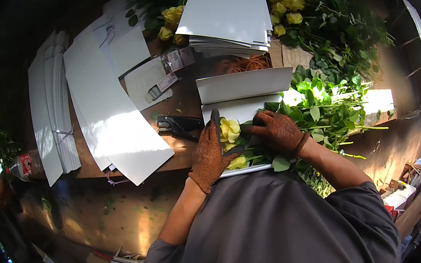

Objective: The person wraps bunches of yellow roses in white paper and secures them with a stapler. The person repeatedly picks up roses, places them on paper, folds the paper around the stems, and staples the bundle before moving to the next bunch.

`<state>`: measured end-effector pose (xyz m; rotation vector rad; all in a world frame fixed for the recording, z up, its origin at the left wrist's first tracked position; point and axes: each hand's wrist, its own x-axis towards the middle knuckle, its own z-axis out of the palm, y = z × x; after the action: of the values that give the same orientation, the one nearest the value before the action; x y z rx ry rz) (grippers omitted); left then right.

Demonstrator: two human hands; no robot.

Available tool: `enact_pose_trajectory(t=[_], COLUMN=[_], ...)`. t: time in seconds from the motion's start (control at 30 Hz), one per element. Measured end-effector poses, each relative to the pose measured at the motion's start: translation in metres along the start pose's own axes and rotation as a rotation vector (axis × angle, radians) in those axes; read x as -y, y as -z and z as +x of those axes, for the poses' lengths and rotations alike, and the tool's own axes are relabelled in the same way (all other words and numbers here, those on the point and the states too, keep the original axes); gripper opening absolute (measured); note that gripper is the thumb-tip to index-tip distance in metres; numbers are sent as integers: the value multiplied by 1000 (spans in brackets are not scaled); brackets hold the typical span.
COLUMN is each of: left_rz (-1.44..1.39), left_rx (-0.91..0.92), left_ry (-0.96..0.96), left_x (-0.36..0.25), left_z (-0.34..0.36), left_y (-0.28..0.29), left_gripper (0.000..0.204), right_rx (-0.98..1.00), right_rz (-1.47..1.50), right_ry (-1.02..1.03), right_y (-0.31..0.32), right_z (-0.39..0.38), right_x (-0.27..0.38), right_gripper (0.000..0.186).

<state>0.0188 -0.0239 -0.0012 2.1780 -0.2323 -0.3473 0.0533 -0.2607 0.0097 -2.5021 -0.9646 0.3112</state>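
Note:
Brown gloves with dark fingertips cover both my hands. Yellow roses (pixel 230 129) lie on a folded sheet of white card (pixel 234 109) in front of my body, heads to the left and leafy stems (pixel 324 116) to the right. My left hand (pixel 209 156) rests against the left side of the rose heads, its index finger stretched out and its thumb apart. Just below the heads, my right hand (pixel 280 132) bends its fingers around the roses among the leaves; its grip on the stems is partly hidden.
Stacked white card sheets (pixel 227 10) stand beyond the roses. More yellow roses (pixel 289 0) lie at the far right. A black stapler (pixel 179 127) and small boxes (pixel 173 60) sit left of my hands, near large white sheets (pixel 106 101). Brown rubber bands (pixel 249 63) lie behind the folded card.

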Motion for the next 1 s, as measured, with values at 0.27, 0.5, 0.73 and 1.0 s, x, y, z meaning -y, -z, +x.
enact_pose_trajectory(t=[0.27, 0.5, 0.73, 1.0], left_rz=[240, 293, 315, 373], left_rx=[170, 196, 106, 64], left_ry=[-77, -124, -198, -180], left_x=[-4, -17, -12, -12], left_z=[3, 5, 12, 12], left_y=[6, 13, 8, 5], left_gripper=[65, 60, 42, 44], right_rx=[368, 276, 580, 218], right_rz=[251, -99, -70, -436], right_ry=[-25, -585, -734, -666], right_y=[49, 71, 1, -9], right_z=[-3, 22, 6, -6], right_x=[-4, -183, -233, -213], right_gripper=[33, 34, 38, 36])
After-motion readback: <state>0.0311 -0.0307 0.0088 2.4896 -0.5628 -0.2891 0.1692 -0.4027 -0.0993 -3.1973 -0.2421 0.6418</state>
